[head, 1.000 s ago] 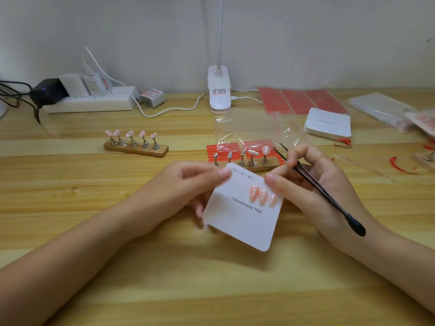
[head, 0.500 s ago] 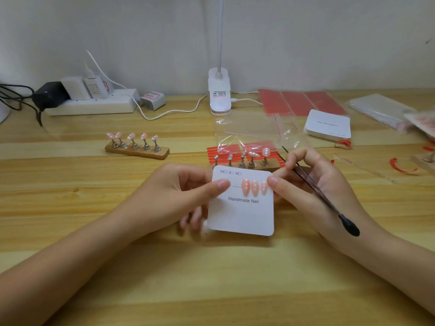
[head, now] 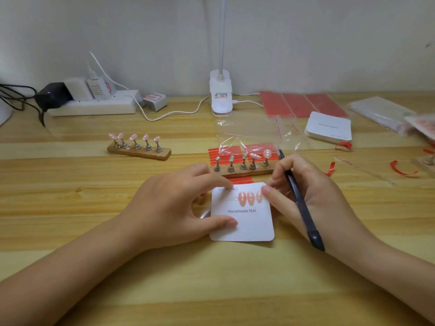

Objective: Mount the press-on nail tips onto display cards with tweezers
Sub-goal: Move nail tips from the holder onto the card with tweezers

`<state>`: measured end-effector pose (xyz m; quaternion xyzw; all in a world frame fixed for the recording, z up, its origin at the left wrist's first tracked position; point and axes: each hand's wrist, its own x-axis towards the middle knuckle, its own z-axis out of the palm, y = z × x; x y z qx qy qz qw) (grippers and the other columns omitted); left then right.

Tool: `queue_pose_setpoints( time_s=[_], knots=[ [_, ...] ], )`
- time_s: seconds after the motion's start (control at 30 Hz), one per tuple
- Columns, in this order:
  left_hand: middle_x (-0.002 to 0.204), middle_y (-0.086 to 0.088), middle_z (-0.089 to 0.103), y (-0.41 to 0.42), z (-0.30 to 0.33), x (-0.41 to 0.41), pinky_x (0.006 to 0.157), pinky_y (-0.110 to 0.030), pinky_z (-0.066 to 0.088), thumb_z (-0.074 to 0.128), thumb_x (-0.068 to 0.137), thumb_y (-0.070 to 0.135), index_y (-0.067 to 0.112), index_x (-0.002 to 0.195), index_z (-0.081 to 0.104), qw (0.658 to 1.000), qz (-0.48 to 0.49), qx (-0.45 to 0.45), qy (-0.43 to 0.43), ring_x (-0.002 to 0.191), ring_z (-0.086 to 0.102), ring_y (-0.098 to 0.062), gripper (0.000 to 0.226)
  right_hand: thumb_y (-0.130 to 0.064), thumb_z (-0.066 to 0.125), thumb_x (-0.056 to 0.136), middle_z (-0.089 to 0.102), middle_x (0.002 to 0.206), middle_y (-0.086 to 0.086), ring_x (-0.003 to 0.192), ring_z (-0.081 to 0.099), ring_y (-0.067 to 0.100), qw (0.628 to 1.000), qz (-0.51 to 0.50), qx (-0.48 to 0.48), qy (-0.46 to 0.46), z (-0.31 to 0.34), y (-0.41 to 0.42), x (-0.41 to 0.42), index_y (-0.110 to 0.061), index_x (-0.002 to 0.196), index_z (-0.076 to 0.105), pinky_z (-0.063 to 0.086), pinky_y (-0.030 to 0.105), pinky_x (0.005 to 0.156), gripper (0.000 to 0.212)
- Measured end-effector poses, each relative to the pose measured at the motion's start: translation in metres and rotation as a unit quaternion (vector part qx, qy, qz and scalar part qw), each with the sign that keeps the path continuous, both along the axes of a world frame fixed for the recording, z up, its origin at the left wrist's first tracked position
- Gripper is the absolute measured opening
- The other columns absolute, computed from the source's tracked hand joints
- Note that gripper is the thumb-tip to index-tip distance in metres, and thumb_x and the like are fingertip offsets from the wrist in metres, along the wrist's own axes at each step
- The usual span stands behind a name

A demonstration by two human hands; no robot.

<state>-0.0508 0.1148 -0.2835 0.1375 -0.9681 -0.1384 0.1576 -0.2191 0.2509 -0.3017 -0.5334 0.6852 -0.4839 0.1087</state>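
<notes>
- The nail stand [head: 242, 169] sits just behind the card [head: 244, 222], blocking that way.
- Bare table [head: 211, 290] lies in front.
- Plastic bags [head: 256, 135] crowd the back right.

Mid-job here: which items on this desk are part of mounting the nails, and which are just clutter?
In use:
display card with three nail tips
tweezers in right hand
left hand steadying card
near nail stand
far nail stand
card stack

Lying about:
power strip
lamp base
loose charger
</notes>
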Motion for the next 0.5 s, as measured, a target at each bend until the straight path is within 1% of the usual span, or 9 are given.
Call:
queue_pose_setpoints(
  time_s=[0.07, 0.13, 0.2, 0.27, 0.33, 0.37, 0.43, 0.5],
  knots=[
    [0.073, 0.029, 0.041, 0.000, 0.000, 0.000, 0.049, -0.014, 0.027, 0.041, 0.066, 0.076, 0.042, 0.110, 0.060, 1.000, 0.008, 0.001, -0.015, 0.070, 0.042, 0.008, 0.058, -0.008, 0.068, 0.079, 0.059, 0.081, -0.005, 0.071, 0.058, 0.006, 1.000, -0.007, -0.011, -0.005, 0.000, 0.000, -0.001, -0.027, 0.082, 0.049, 0.047, 0.010, 0.064, 0.027],
    [0.071, 0.025, 0.043, 0.000, 0.000, -0.001, 0.050, -0.014, 0.025, 0.039, 0.066, 0.077, 0.042, 0.111, 0.060, 1.000, 0.013, 0.008, -0.028, 0.070, 0.043, 0.014, 0.060, -0.009, 0.067, 0.080, 0.060, 0.081, -0.005, 0.071, 0.059, 0.003, 0.998, -0.017, -0.038, -0.048, 0.003, 0.001, -0.001, -0.026, 0.083, 0.050, 0.046, 0.008, 0.064, 0.024],
    [0.069, 0.023, 0.044, 0.001, 0.001, -0.001, 0.050, -0.015, 0.024, 0.038, 0.064, 0.077, 0.044, 0.110, 0.060, 0.999, 0.021, 0.012, -0.038, 0.070, 0.044, 0.014, 0.061, -0.022, 0.065, 0.079, 0.060, 0.073, 0.001, 0.067, 0.060, 0.004, 0.990, -0.031, -0.072, -0.114, 0.007, 0.002, -0.001, -0.025, 0.083, 0.050, 0.045, 0.007, 0.064, 0.016],
    [0.074, 0.023, 0.047, 0.001, 0.002, -0.002, 0.051, -0.014, 0.023, 0.043, 0.064, 0.079, 0.047, 0.109, 0.056, 0.998, 0.031, 0.018, -0.050, 0.073, 0.045, 0.012, 0.056, -0.035, 0.061, 0.072, 0.054, 0.061, -0.001, 0.057, 0.058, 0.005, 0.980, -0.034, -0.100, -0.170, 0.011, 0.003, -0.001, -0.025, 0.081, 0.051, 0.043, 0.008, 0.058, 0.017],
    [0.085, 0.031, 0.045, 0.000, 0.002, -0.003, 0.051, -0.014, 0.025, 0.050, 0.067, 0.076, 0.050, 0.107, 0.052, 0.997, 0.033, 0.029, -0.067, 0.077, 0.045, 0.012, 0.048, -0.041, 0.060, 0.071, 0.052, 0.053, -0.004, 0.048, 0.049, 0.003, 0.973, -0.030, -0.109, -0.200, 0.014, 0.003, 0.000, -0.025, 0.079, 0.052, 0.038, 0.009, 0.051, 0.020],
    [0.088, 0.034, 0.043, 0.000, 0.003, -0.004, 0.052, -0.014, 0.027, 0.050, 0.066, 0.075, 0.051, 0.106, 0.050, 0.996, 0.033, 0.035, -0.077, 0.078, 0.045, 0.012, 0.046, -0.043, 0.058, 0.072, 0.051, 0.051, -0.004, 0.045, 0.045, 0.002, 0.970, -0.030, -0.113, -0.214, 0.014, 0.004, 0.001, -0.024, 0.078, 0.053, 0.036, 0.009, 0.048, 0.020],
    [0.089, 0.033, 0.044, -0.002, 0.004, -0.004, 0.055, -0.014, 0.031, 0.046, 0.065, 0.073, 0.052, 0.107, 0.048, 0.995, 0.026, 0.046, -0.089, 0.078, 0.045, 0.010, 0.047, -0.045, 0.053, 0.075, 0.049, 0.047, -0.002, 0.040, 0.039, 0.001, 0.960, -0.035, -0.119, -0.252, 0.016, 0.004, 0.001, -0.025, 0.075, 0.057, 0.033, 0.009, 0.043, 0.021],
    [0.082, 0.028, 0.047, -0.004, 0.007, -0.005, 0.053, -0.015, 0.030, 0.046, 0.067, 0.074, 0.049, 0.109, 0.050, 0.995, 0.009, 0.068, -0.071, 0.072, 0.047, 0.007, 0.049, -0.049, 0.049, 0.076, 0.048, 0.045, 0.000, 0.039, 0.036, 0.003, 0.951, -0.032, -0.117, -0.286, 0.016, 0.002, 0.000, -0.027, 0.071, 0.062, 0.031, 0.011, 0.040, 0.026]
  ],
)
